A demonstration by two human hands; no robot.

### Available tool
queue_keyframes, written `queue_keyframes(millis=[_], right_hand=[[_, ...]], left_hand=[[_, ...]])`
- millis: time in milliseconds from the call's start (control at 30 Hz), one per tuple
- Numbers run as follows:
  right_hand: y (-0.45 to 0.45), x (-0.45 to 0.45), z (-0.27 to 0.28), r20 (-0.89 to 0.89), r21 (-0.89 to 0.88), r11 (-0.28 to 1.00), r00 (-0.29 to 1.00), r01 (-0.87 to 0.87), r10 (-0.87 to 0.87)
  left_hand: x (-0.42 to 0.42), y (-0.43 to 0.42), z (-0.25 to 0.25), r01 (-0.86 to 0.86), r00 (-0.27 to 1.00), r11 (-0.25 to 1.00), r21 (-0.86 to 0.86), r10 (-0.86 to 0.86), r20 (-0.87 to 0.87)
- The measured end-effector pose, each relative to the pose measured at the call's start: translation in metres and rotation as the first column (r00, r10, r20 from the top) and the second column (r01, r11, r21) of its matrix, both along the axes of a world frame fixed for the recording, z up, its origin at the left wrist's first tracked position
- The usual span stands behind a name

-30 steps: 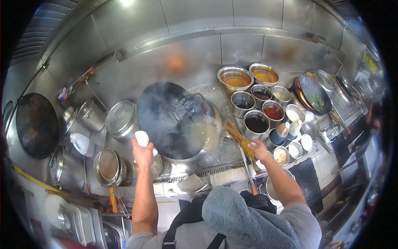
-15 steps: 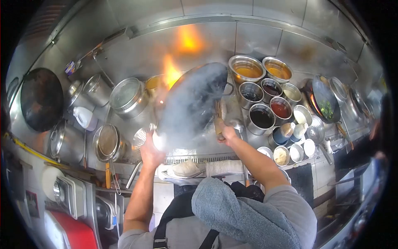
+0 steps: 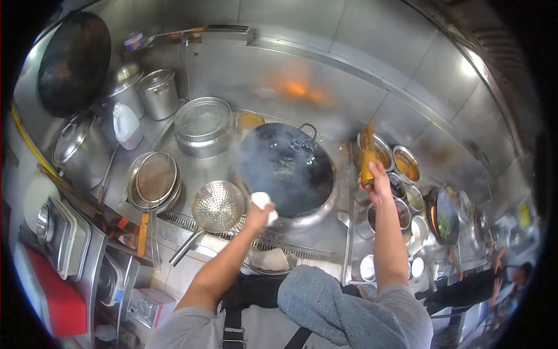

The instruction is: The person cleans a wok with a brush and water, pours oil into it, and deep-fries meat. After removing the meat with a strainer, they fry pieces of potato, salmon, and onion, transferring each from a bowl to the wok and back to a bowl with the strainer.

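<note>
A dark wok (image 3: 288,168) sits level over the burner, with smoke rising from it and a wet shine inside. At its near left edge my left hand (image 3: 256,220) is closed on a folded white cloth (image 3: 261,200); whether it also grips the wok's handle is hidden. My right hand (image 3: 379,185) is wrapped around a bamboo wok brush (image 3: 368,156), held upright to the right of the wok, in front of the sauce pots. A perforated metal strainer (image 3: 218,205) lies just left of my left hand.
Metal pots of sauce (image 3: 407,164) stand at the right, beside a second wok (image 3: 443,218) with greens. At the left are a lidded pot (image 3: 203,125), a mesh strainer (image 3: 156,176) and a plastic jug (image 3: 126,124). Another person's hand (image 3: 500,259) shows at far right.
The wok has gone from tilted up to level on the burner, and the tall flames beside it are gone. My right hand has lifted the brush out to the right. The view has turned.
</note>
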State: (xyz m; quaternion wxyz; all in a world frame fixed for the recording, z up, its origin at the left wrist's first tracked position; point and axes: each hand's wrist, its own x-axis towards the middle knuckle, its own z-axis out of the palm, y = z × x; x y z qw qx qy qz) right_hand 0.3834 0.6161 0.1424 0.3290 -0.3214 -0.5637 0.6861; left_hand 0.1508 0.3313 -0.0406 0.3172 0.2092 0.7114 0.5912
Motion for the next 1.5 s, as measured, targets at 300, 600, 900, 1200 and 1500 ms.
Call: queue_keyframes(millis=[300,600,900,1200,1500], right_hand=[[0.074,-0.217,-0.132,-0.070,0.400,0.859,0.945,0.320,-0.320],[-0.038,-0.256,-0.251,0.732,0.482,0.795,0.668,-0.368,-0.135],[0.118,-0.123,-0.022,0.913,0.143,0.479,-0.071,-0.866,-0.402],[0.002,-0.241,-0.257,0.916,0.323,0.706,0.397,-0.631,-0.064],[0.157,-0.128,-0.050,0.778,0.426,0.370,0.125,-0.826,-0.616]], left_hand=[[0.031,0.030,-0.052,-0.075,0.972,0.995,0.064,0.059,0.229],[0.026,0.025,-0.062,0.030,0.960,0.997,0.077,-0.050,0.277],[0.049,0.037,-0.057,-0.152,0.943,0.973,0.171,0.091,0.321],[0.047,0.027,-0.043,-0.138,0.976,0.988,0.071,0.123,0.181],[0.062,0.041,-0.062,-0.292,0.941,0.952,0.093,0.269,0.207]])
